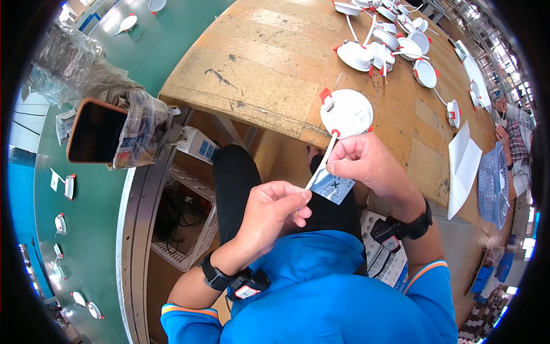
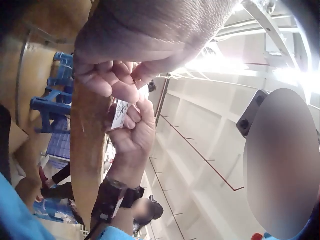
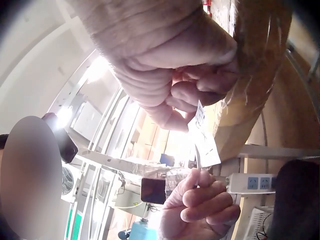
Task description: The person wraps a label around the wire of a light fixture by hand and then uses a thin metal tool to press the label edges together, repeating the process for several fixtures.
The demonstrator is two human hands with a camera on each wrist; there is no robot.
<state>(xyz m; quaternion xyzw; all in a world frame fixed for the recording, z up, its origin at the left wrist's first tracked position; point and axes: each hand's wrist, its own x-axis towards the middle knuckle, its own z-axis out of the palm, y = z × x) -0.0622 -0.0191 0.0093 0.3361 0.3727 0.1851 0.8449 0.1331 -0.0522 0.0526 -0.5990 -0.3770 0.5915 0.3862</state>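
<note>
A round white downlight [image 1: 350,112] with red-tipped spring clips lies at the near edge of the wooden table. From it a white cable [image 1: 329,150] runs toward me, over the table edge. My right hand [image 1: 369,163] pinches this cable and a silvery label [image 1: 334,189] between thumb and fingers. Lower left, my left hand [image 1: 269,207] pinches the cable's free end between thumb and forefinger. The right wrist view shows the label [image 3: 206,142] hanging below the right hand's fingers, with printing on it. The cable tip is hidden by the left fingertips.
More downlights [image 1: 381,49] are heaped at the back right of the wooden table [image 1: 246,69]. A white sheet [image 1: 463,169] and a blue basket [image 1: 492,183] stand at right, near another person's arm. A phone [image 1: 96,132] is mounted at left, beside a green table [image 1: 86,246] with several lamps.
</note>
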